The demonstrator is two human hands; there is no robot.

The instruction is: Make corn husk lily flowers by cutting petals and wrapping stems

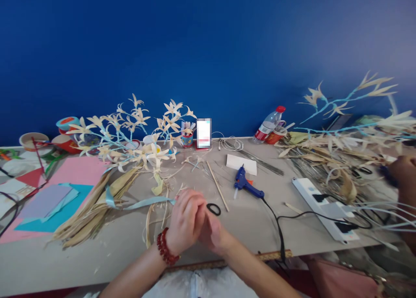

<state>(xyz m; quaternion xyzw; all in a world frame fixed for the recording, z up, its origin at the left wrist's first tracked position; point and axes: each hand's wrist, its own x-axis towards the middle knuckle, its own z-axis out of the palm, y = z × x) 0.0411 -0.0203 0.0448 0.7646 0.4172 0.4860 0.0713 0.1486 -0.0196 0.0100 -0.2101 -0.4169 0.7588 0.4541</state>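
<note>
A light blue ribbon lies left of centre in the lower half of the frame, its long axis running mostly sideways; its right end points to the hands, while its left end bends upward beside a bundle of dry husks. The left hand, with a red bead bracelet at its wrist, and the right hand meet at lower centre. The left fingers are bent and lie side by side, turned toward the right hand, and the ribbon reaches their outer side; I cannot tell whether they are clamped on it. The right fingers are largely hidden behind the left hand, so how far open they are, and what they hold, cannot be told. A black ring lies just beyond the right hand, and above it a thin wooden stick slants down to the right. Right of centre, a blue glue gun has its nozzle toward the top of the frame. At the right edge is another person's hand.
</note>
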